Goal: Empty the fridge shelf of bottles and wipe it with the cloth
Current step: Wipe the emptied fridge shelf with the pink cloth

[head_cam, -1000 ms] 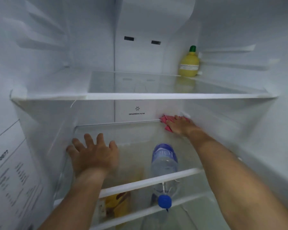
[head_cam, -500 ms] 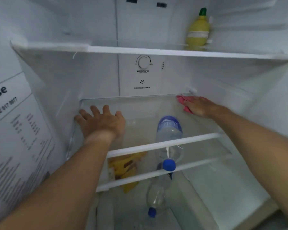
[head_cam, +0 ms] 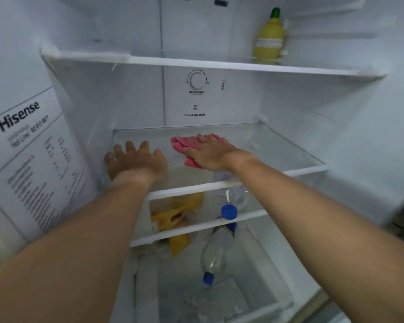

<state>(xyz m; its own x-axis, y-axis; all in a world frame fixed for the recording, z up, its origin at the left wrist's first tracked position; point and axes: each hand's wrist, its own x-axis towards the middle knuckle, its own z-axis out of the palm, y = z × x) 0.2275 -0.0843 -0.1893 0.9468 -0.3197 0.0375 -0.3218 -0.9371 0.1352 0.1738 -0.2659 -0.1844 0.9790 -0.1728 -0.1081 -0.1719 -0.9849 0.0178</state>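
Observation:
A glass fridge shelf (head_cam: 287, 152) carries no bottles. My right hand (head_cam: 208, 153) lies flat on a pink cloth (head_cam: 181, 143), pressing it onto the shelf's middle. At the shelf's left end, my left hand (head_cam: 135, 163) rests palm down with fingers spread and nothing in it. Under the glass lies a clear water bottle with a blue cap (head_cam: 229, 210), partly hidden by the shelf's white front rail. Another clear bottle with a blue cap (head_cam: 216, 255) lies lower down.
A yellow lemon-shaped bottle (head_cam: 268, 38) with a green cap stands on the upper shelf (head_cam: 196, 62) at the back right. Yellow packets (head_cam: 175, 217) lie on the lower level. The temperature dial (head_cam: 197, 80) sits on the back wall. A printed label (head_cam: 30, 164) covers the left wall.
My right hand has slid the pink cloth from the shelf's back right corner leftward to the middle. My left hand stays at the left end. The camera has tilted downward.

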